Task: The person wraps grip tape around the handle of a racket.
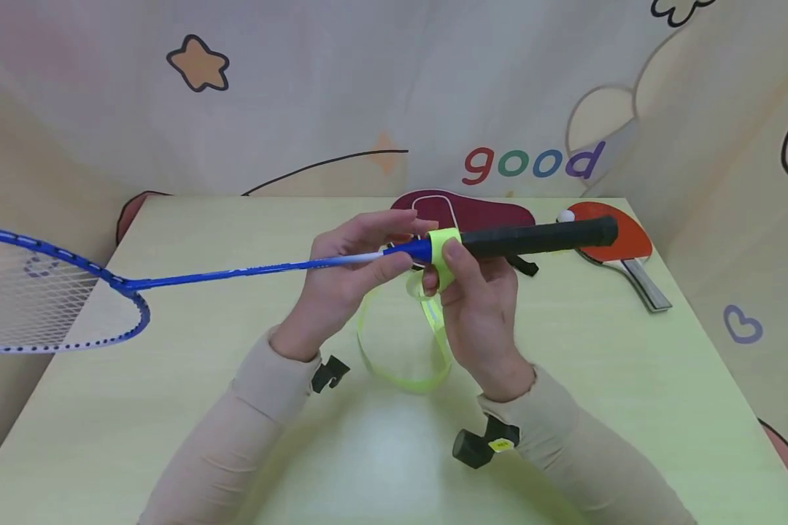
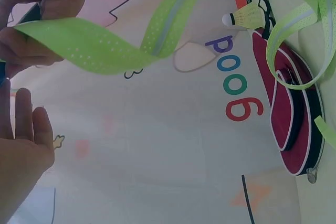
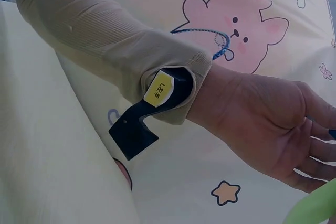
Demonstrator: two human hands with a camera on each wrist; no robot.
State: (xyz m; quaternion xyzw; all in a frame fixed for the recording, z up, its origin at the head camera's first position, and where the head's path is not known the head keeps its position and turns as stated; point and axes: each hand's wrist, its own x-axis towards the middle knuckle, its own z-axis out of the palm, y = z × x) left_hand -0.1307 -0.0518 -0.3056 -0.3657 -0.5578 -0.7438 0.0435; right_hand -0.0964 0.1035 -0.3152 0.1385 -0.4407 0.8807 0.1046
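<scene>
Racket [image 1: 269,269], presumably light and stiff, best gripped by its handle [image 1: 538,235]; left hand [image 1: 335,286] holds the shaft [image 1: 236,273], right hand [image 1: 481,317] pinches soft-looking tape [image 1: 439,239] on the handle.

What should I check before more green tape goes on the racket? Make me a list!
1. Right grip pinching the tape: ok.
2. Tape starting at the handle end beside the blue cone: ok.
3. Tape fully round there: cannot tell, the back is hidden.
4. Loose tape straight: not ok, it curls and loops.
5. Left grip holding the racket firmly: cannot tell, firmness doesn't show.
6. Bat and ball out of the way: ok, neither touches a grip.
</scene>
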